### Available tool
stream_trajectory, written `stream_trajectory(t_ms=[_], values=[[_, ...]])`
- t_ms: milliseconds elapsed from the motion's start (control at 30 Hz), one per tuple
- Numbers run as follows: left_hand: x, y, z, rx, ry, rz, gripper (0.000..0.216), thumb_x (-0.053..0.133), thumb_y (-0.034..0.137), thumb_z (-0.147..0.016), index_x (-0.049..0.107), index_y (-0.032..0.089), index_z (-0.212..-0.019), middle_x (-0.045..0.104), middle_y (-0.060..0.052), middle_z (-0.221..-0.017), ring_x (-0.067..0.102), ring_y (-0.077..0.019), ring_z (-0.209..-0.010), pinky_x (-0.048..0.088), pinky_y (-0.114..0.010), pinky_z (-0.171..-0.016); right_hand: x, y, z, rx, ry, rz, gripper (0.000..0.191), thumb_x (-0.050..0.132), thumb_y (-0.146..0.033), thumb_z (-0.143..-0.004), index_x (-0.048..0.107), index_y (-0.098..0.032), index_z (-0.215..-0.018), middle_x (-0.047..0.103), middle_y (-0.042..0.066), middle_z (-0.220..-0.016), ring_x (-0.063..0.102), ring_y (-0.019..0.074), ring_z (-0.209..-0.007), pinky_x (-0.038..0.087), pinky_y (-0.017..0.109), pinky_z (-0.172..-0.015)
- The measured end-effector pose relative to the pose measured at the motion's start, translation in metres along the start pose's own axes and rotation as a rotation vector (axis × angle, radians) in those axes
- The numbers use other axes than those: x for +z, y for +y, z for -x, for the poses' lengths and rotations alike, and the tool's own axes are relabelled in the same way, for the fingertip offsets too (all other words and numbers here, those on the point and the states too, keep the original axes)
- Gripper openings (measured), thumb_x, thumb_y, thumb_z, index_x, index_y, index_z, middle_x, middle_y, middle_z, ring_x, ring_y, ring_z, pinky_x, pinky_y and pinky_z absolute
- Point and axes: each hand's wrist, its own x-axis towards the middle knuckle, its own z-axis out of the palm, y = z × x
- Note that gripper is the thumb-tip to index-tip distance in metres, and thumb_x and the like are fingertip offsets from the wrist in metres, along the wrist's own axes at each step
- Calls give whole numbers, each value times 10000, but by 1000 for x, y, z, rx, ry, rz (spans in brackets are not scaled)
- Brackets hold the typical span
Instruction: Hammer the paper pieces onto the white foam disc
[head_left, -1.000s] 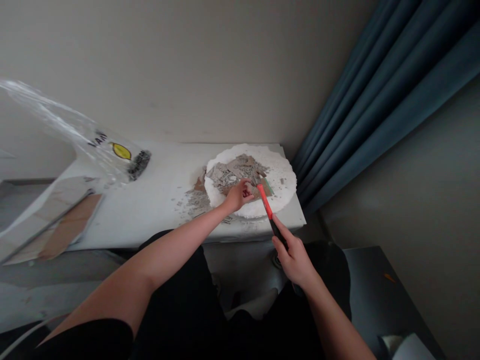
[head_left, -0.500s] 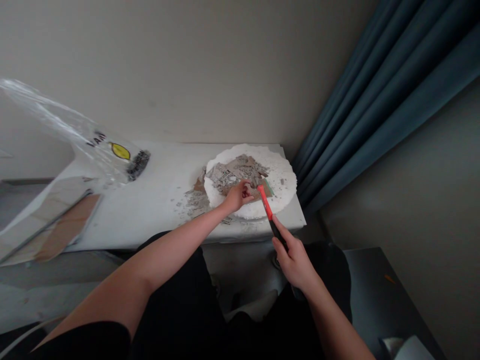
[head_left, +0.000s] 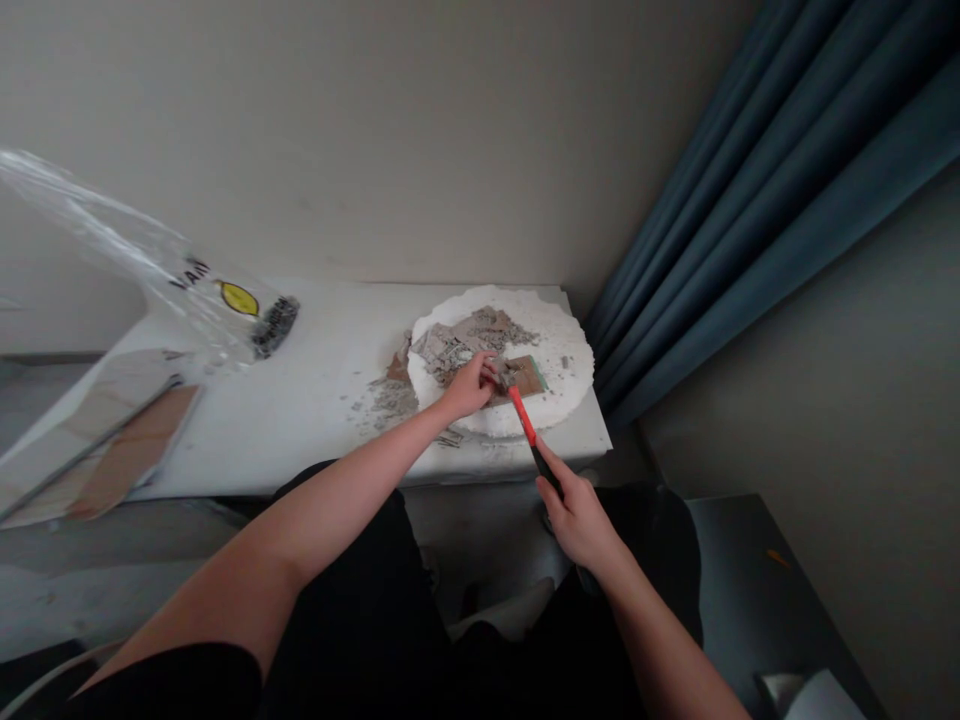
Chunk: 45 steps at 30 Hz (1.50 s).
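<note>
My right hand (head_left: 581,515) is wrapped round the black grip of a hammer (head_left: 524,416) with a red neck. Its greyish head is down over a small brown board (head_left: 532,374) with a green edge. Close beside the head is my left hand (head_left: 469,386), fingers curled in a pinch at the board's left part; what they hold is too small to make out. Under the board lies a round white mat with a ragged rim (head_left: 566,405). Grey and brown broken flakes (head_left: 454,342) are heaped on the mat, behind my left hand.
The white table (head_left: 315,390) carries scattered crumbs (head_left: 390,402) left of the mat. Further left are a clear plastic bag (head_left: 240,300) with dark contents, a brown strip (head_left: 139,450) and a thin rod (head_left: 90,452). A blue curtain (head_left: 720,200) hangs at right.
The hammer head has moved slightly left and down, closer to my left fingers. My left hand has shifted a little, and more of the brown board shows.
</note>
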Motion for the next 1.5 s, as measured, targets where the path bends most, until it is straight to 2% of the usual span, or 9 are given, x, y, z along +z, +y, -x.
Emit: stream_trajectory(t_ms=[200, 367, 567, 700, 900, 1033, 1133, 1300, 1500], values=[[0, 6, -5, -14, 76, -4, 542, 506, 43, -711, 505, 166, -1238, 652, -34, -964, 631, -145, -832, 514, -296, -780, -2, 2, 2, -16, 16, 22, 615, 478, -253, -966, 369, -237, -1571, 729, 89, -1164, 695, 254, -1033, 553, 386, -892], [2, 12, -16, 28, 94, -80, 420, 454, 54, -770, 578, 162, -1157, 665, -45, -946, 623, -160, -823, 508, -325, -806, -1, 5, 2, -12, -10, 27, 596, 506, -273, -946, 441, -223, -1536, 733, 99, -1133, 699, 262, -1016, 555, 371, -874], [12, 22, -33, 33, 19, -447, 219, 526, 296, -887, 696, 158, -905, 632, -97, -944, 609, -225, -909, 489, -355, -833, -17, 18, -5, 118, 137, -96, 645, 497, -334, -961, 359, -213, -1578, 692, 39, -801, 619, 169, -608, 545, 281, -585], [22, 28, -37, 49, -39, -575, 201, 533, 264, -874, 691, 157, -810, 619, -109, -946, 605, -217, -837, 480, -351, -799, -25, 29, -9, 262, 213, -235, 704, 515, -384, -950, 309, -193, -1595, 572, -21, -668, 455, 109, -430, 418, 224, -385], [25, 31, -42, 27, 21, -399, 83, 572, 180, -790, 637, 161, -741, 617, -86, -869, 590, -200, -777, 483, -355, -794, -23, 26, -10, 343, 245, -412, 743, 571, -433, -915, 329, -215, -1583, 505, -54, -696, 414, 78, -396, 363, 201, -305], [16, 37, -37, 10, 69, -186, 110, 580, 241, -824, 628, 162, -884, 649, -58, -852, 598, -177, -777, 492, -336, -789, -20, 23, -9, 295, 203, -432, 728, 576, -446, -926, 331, -240, -1579, 505, -57, -730, 421, 65, -402, 368, 189, -306], [6, 41, -28, -30, 2, -64, 232, 605, 254, -807, 632, 162, -1018, 657, -25, -808, 599, -159, -726, 500, -316, -748, -18, 23, -8, 283, 160, -430, 723, 575, -451, -928, 334, -246, -1578, 503, -61, -718, 419, 63, -403, 357, 177, -302], [-7, 36, -15, -7, -134, -62, 153, 624, 319, -791, 654, 175, -833, 680, -27, -783, 627, -177, -760, 508, -325, -762, -16, 22, -5, 309, 143, -427, 720, 579, -436, -921, 343, -249, -1575, 508, -62, -698, 419, 69, -400, 362, 183, -299], [-13, 26, -10, 0, -176, -68, 135, 621, 324, -790, 640, 195, -826, 687, -22, -780, 637, -176, -758, 505, -317, -746, -17, 24, -6, 307, 157, -418, 725, 585, -435, -912, 343, -261, -1573, 515, -56, -721, 418, 68, -403, 365, 183, -303]])
